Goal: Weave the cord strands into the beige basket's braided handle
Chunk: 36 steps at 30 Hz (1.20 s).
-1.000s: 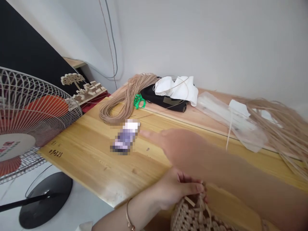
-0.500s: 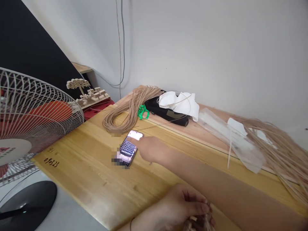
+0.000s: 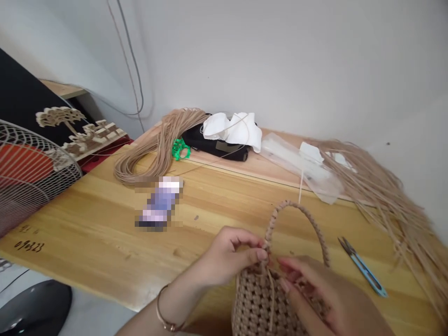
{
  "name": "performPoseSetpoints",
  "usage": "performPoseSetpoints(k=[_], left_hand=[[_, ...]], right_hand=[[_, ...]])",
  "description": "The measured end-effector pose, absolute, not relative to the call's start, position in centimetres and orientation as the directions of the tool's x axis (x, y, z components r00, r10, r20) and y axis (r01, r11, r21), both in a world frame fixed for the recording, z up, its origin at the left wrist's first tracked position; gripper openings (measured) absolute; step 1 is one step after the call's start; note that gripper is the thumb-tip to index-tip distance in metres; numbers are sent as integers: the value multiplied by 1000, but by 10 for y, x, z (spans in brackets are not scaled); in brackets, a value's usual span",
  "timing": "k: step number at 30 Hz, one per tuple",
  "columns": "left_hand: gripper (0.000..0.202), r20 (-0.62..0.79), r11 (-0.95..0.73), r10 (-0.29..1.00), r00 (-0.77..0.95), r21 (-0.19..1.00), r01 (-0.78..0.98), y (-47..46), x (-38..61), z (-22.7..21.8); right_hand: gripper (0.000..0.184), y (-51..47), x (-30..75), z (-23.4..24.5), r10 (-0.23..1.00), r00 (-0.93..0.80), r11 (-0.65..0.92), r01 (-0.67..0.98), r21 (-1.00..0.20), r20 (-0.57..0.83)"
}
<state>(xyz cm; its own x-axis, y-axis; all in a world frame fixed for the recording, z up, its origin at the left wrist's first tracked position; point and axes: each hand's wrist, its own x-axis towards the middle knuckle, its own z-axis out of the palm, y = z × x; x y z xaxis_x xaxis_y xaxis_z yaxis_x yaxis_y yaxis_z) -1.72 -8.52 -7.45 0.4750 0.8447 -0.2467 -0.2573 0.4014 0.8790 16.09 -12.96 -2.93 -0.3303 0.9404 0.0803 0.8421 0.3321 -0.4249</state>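
Observation:
A tan woven cord bag point(image 3: 257, 298) stands upright at the bottom, its arched braided handle point(image 3: 288, 203) rising above the rim. My left hand point(image 3: 227, 254) is closed, thumb and forefinger pinching the handle's base where it meets the rim. A loose cord end point(image 3: 272, 298) hangs down the bag's side from that spot. Beside it, my right hand point(image 3: 315, 289) reaches in over the rim, thumb and forefinger a little apart, with nothing visible between them. Its other fingers are partly hidden.
A blurred-out phone point(image 3: 161, 204) lies on the wooden table point(image 3: 101, 228). Blue thread snips point(image 3: 364, 268) lie at right. Behind are coiled tan cord point(image 3: 154, 163), a green ring-shaped object point(image 3: 181, 150), a black pouch point(image 3: 224, 151) and loose cords point(image 3: 381, 200). A fan point(image 3: 31, 182) stands left.
My right hand has left the phone and come back to the bag. The bag and its handle have come into view, and the view has shifted to the right, showing the snips.

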Motion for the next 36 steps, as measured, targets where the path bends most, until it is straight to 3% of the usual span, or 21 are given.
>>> performPoseSetpoints(k=[8, 12, 15, 18, 21, 26, 29, 36], left_hand=[[16, -141, 232, 857, 495, 964, -127, -93, -17, -63], [11, 11, 41, 857, 515, 995, -90, -89, -20, -62], [14, 36, 16, 822, 568, 996, -87, -86, -22, -61], [17, 8, 52, 800, 601, 995, -82, -86, -21, -59], [19, 8, 52, 806, 592, 995, -84, -87, -17, -59], [23, 4, 62, 816, 578, 994, -94, -87, -13, -64], [22, -16, 88, 812, 583, 991, -96, -85, -14, -67], [15, -44, 124, 818, 574, 987, -102, -87, -11, -69]], right_hand=[[25, -149, 145, -48, 993, -117, 104, 737, -668, 25], [49, -148, 144, -50, 981, -127, -88, 393, -915, -149], [54, -145, 144, -48, 956, -218, -149, 207, -967, -194], [52, -144, 145, -42, 967, -213, -54, 367, -929, -140], [45, -146, 143, -36, 980, -189, 61, 583, -810, -62], [35, -153, 139, -39, 988, -141, 151, 775, -613, 66], [27, -157, 141, -42, 983, -124, 177, 830, -529, 135], [12, -165, 156, -47, 974, -168, 219, 857, -466, 150]])
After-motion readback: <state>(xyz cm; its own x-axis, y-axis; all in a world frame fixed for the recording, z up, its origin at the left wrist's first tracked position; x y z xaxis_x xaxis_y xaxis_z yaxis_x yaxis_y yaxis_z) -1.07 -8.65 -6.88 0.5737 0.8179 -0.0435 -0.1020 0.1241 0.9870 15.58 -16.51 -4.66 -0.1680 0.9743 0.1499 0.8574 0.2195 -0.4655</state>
